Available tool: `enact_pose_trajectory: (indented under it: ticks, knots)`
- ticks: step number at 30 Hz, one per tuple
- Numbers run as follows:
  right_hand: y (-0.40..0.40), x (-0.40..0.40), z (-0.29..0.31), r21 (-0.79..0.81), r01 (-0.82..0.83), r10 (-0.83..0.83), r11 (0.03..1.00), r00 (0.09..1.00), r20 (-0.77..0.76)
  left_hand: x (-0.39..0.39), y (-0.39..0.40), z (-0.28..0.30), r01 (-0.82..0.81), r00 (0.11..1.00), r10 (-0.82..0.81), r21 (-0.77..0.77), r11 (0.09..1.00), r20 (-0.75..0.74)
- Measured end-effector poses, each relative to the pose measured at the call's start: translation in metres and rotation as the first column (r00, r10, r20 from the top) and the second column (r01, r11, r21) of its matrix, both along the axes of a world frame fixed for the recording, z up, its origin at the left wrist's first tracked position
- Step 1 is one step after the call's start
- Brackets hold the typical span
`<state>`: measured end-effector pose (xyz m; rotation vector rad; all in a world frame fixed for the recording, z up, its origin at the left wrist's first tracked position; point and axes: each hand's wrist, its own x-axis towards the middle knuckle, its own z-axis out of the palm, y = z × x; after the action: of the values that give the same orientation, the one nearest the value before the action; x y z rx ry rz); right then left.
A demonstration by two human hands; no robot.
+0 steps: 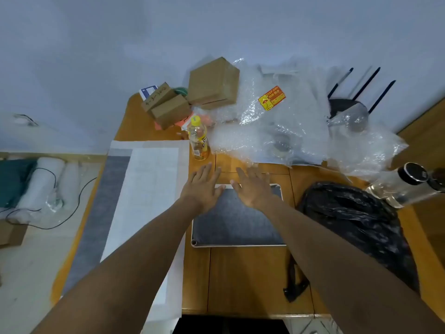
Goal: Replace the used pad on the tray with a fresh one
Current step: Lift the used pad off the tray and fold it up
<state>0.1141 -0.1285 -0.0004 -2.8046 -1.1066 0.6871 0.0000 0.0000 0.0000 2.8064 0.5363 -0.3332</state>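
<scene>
The wooden counter (250, 280) fills the lower middle of the head view, its far end buried under bubble wrap (289, 126) at 1 o'clock and cardboard boxes (212, 83) at 12 o'clock. A large white sheet (154, 179) with a grey strip is laid along the counter's 9 o'clock side, and a black plastic bag (356, 227) is seen at 3 o'clock. At centre the white tray (240, 245) is found flat on the counter, a grey pad (233, 225) lying inside it; whether this is the used pad or the fresh one cannot be told. The tray's long axis is judged to run from 9 to 3 o'clock, its short sides facing the sheet and the bag. A yellow-capped bottle (198, 138) stands upright at 11 o'clock, well apart from the tray. The left hand (203, 189) is spread flat, fingers straight and apart, over the tray's far-left corner; the right hand (252, 189) is likewise flat and splayed over the far edge. Nothing is gripped by either. Contact with the pad is probable but not confirmed. The step in hand is judged to be work at the pad's far edge, either smoothing it or reaching to lift it. If lifting, the far corners must be pinched and the pad peeled toward 6 o'clock while the tray is kept from sliding.
</scene>
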Motion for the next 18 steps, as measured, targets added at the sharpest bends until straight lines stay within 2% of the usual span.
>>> enact_pose_trajectory:
  ticks: [7,14,18]
  knots:
    - [-0.01,0.015,-0.068,0.111,-0.067,0.058,0.992,0.995,0.083,0.003,0.006,-0.068,0.069,0.995,-0.074,0.063,0.996,0.074]
    - [-0.022,0.017,-0.124,0.243,-0.136,0.082,0.96,0.972,0.22,-0.006,0.009,-0.135,0.028,0.974,-0.037,0.041,0.999,0.224]
    - [-0.024,0.013,-0.147,0.327,-0.099,0.02,0.94,0.971,0.238,-0.011,-0.006,-0.152,0.005,0.96,-0.024,0.07,0.998,0.28]
